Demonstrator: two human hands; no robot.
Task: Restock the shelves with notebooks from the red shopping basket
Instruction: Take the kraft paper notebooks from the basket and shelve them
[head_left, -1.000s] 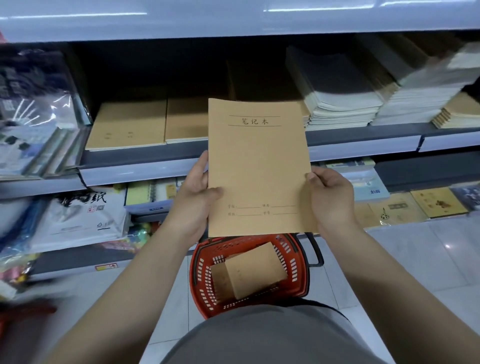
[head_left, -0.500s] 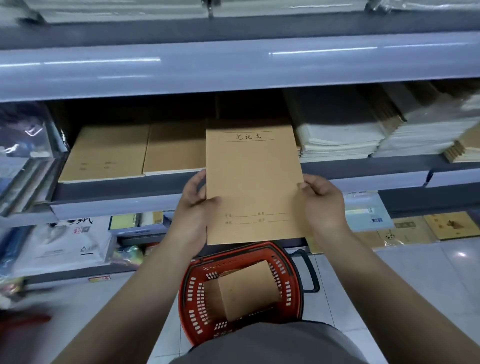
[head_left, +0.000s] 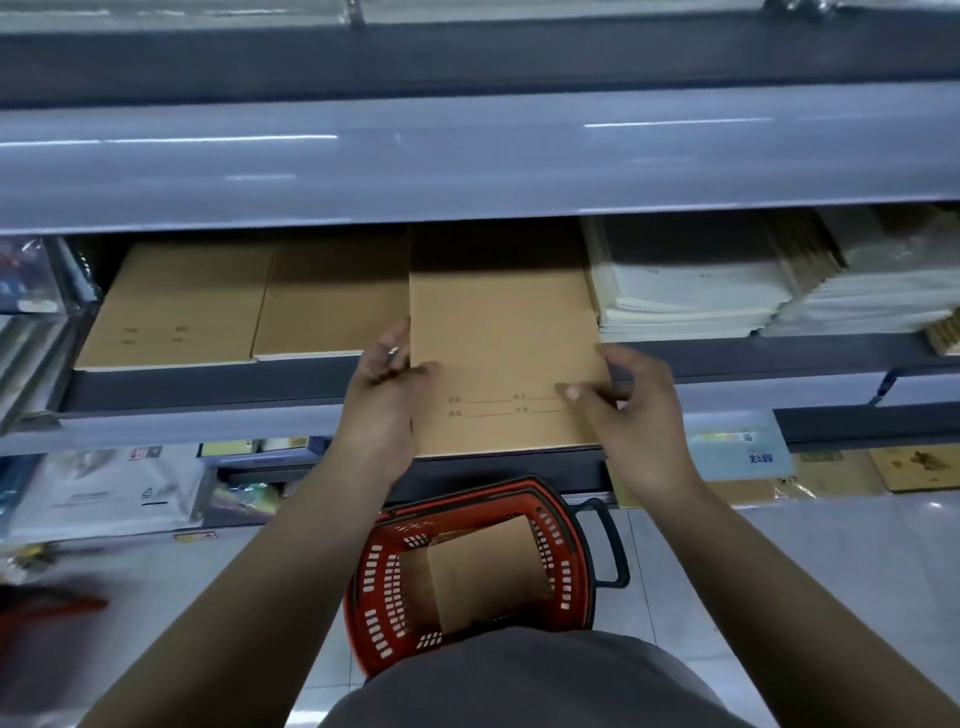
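Observation:
I hold a brown kraft notebook (head_left: 498, 343) by its lower corners, its upper half reaching into the middle shelf (head_left: 208, 387). My left hand (head_left: 384, 400) grips the lower left edge, thumb on the cover. My right hand (head_left: 628, 415) pinches the lower right edge, thumb on the cover. Two stacks of the same brown notebooks (head_left: 187, 306) lie on the shelf to the left. On the floor below, the red shopping basket (head_left: 379, 587) contains more brown notebooks (head_left: 483, 577).
White-paged notebook stacks (head_left: 691, 291) fill the shelf to the right. The upper shelf's front lip (head_left: 467, 156) overhangs the opening. Lower shelves carry packaged stationery (head_left: 104, 488) and coloured books (head_left: 737, 452). The tiled floor (head_left: 779, 587) surrounds the basket.
Both hands have pushed the notebook forward and tilted it flatter, so its top now lies inside the shelf opening; the printed title is out of sight. My view has risen.

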